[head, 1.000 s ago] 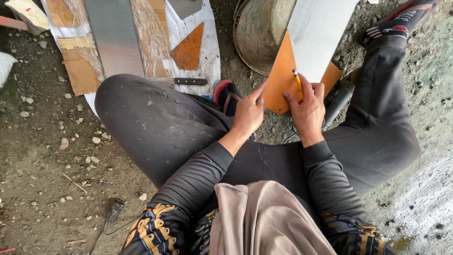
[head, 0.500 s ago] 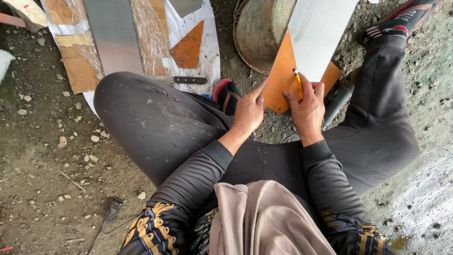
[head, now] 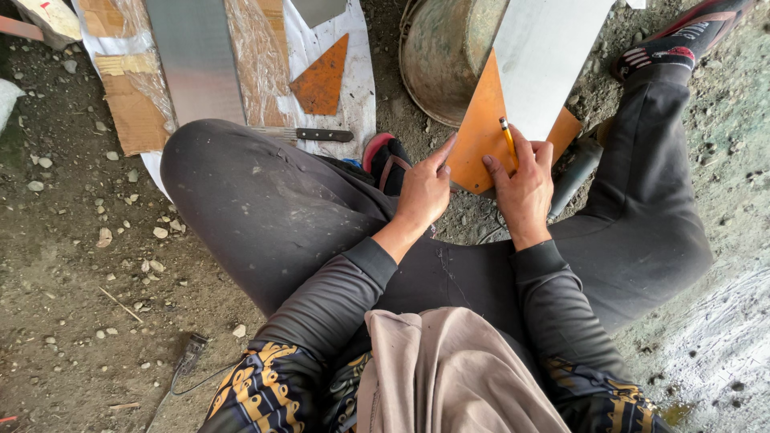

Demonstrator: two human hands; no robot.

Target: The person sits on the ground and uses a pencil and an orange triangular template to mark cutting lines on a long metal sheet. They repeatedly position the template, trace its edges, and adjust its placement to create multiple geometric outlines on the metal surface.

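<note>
Change: nothing had moved; our hands stayed put.
Left hand (head: 425,188): fingers spread, pinning orange template (head: 480,132).
Right hand (head: 525,186): pinching pencil (head: 508,138).
Template: on grey sheet (head: 549,56), tip pointing away, long axis running away from us.

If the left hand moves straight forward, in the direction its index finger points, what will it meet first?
The left hand already rests its fingertip at the edge of the orange triangular piece. Going straight on, it would slide over that piece, then probably reach the pale sheet lying above it.

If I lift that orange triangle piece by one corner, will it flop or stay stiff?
The orange triangular piece probably stays stiff: it lies flat with crisp, straight edges under the left hand. It looks thin, so likely light, and could slide on the pale sheet.
</note>
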